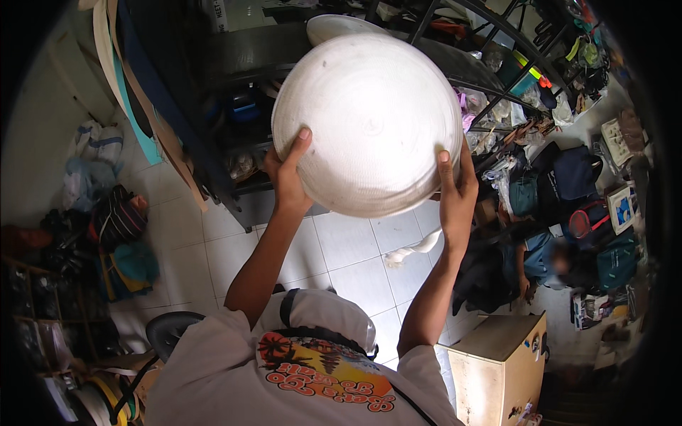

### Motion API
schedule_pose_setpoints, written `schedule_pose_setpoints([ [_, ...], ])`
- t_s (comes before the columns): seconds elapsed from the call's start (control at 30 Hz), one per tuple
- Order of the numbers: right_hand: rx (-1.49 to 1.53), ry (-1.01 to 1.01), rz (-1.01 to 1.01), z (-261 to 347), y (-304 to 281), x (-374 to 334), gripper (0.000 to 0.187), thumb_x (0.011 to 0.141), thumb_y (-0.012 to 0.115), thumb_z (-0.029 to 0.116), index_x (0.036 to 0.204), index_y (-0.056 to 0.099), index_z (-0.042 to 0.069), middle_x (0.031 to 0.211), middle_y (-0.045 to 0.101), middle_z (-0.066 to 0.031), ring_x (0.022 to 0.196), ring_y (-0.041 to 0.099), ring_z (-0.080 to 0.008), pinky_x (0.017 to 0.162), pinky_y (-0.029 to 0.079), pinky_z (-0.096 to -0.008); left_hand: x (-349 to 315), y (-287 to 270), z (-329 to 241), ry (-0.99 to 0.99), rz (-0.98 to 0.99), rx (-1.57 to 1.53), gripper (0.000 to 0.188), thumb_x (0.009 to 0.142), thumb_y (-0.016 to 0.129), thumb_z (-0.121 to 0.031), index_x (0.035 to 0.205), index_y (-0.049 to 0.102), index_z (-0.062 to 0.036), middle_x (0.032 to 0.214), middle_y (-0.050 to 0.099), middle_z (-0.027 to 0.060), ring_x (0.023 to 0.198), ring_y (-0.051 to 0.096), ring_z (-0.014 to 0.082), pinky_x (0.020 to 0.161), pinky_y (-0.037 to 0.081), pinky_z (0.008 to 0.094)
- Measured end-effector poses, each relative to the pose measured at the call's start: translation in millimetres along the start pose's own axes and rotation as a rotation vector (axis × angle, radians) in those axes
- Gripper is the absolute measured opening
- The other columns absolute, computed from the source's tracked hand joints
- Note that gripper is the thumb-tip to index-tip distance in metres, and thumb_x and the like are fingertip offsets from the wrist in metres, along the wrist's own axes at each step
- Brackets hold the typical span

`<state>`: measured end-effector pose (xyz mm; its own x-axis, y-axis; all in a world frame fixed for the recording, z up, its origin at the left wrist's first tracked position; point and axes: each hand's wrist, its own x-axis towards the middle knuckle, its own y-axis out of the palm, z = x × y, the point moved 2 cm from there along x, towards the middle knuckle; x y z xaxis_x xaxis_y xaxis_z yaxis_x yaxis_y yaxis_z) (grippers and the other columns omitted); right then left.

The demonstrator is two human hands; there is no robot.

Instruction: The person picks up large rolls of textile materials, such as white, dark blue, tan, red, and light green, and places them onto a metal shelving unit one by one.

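Between my two hands is a large round white coiled-rope basket [369, 128], its spiral face turned toward me with a few small dark spots on it. My left hand [290, 174] is closed on the lower left rim, thumb lying on the face and fingers hidden behind. On the right rim, my right hand [456, 195] grips in the same way, with some fingers out of sight. Beside my right wrist a twisted white rope [415, 250] with a frayed end hangs down; where it is attached is hidden. Behind the basket's top edge shows another pale round piece [337, 27].
A dark table [249, 48] with a shelf beneath stands ahead. Long material strips [135, 92] hang at the left. A wooden cabinet [490, 355] is at my lower right. Farther right, a person [541, 259] is among bags and a metal rack [490, 28].
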<state>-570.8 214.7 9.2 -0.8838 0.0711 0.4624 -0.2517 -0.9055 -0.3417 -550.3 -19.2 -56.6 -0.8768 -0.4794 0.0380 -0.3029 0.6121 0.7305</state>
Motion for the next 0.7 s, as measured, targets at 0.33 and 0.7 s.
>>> schedule_pose_setpoints([
  [0.33, 0.48, -0.063, -0.265, 11, 97, -33, 0.063, 0.097, 0.047, 0.033, 0.146, 0.023, 0.0, 0.15, 0.025, -0.0184, 0.138, 0.023, -0.028, 0.112, 0.019, -0.0403, -7, 27, 20, 0.208, -0.18, -0.35, 0.059, 0.083, 0.071, -0.028, 0.127, 0.045, 0.0005, 0.124, 0.05, 0.0114, 0.113, 0.051, 0.0219, 0.092, 0.047, 0.0367],
  [0.7, 0.672, -0.04, -0.174, -8, 57, 1, 0.069, 0.074, 0.074, 0.017, 0.133, 0.045, -0.003, 0.122, 0.055, -0.0186, 0.111, 0.054, -0.0286, 0.102, 0.036, -0.0368, 19, -43, -9, -0.094, 0.331, -0.348, 0.057, 0.09, 0.06, -0.023, 0.135, 0.037, 0.0027, 0.134, 0.047, 0.0128, 0.121, 0.048, 0.0213, 0.098, 0.044, 0.0377],
])
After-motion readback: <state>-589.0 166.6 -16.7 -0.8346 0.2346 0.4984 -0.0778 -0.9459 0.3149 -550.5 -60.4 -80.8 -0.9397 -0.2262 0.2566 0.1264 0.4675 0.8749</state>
